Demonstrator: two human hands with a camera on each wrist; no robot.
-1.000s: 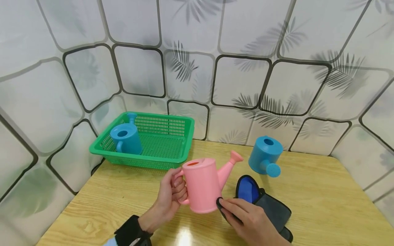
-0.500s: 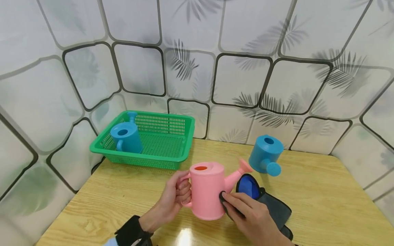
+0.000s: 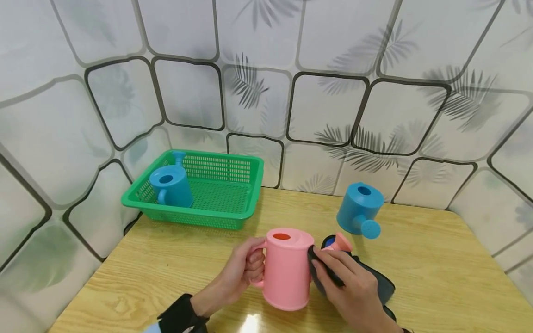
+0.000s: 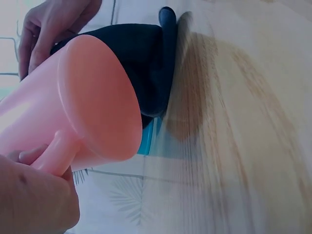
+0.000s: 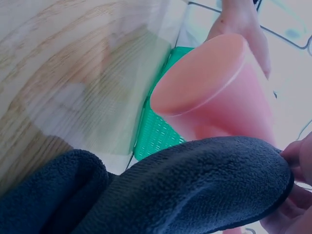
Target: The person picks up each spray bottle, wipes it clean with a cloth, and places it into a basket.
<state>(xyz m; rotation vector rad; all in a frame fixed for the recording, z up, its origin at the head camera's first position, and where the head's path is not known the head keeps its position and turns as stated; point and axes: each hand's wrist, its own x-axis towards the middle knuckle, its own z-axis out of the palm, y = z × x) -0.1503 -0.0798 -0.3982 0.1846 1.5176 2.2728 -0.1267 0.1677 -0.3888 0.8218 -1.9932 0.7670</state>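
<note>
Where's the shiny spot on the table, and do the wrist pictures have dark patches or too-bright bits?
Head view: white glare on the table, near the bottom edge; left wrist view: a brownish patch, shadow or reflection, on the wood beside the dark cloth; right wrist view: darker patches on the wood, the wall washed-out pale.

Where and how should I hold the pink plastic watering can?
The looped handle of the pink watering can, probably, coming from the left, where the left hand grips it: the loop takes curled fingers, and the spout points right, leaving that side for the dark fuzzy cloth.
</note>
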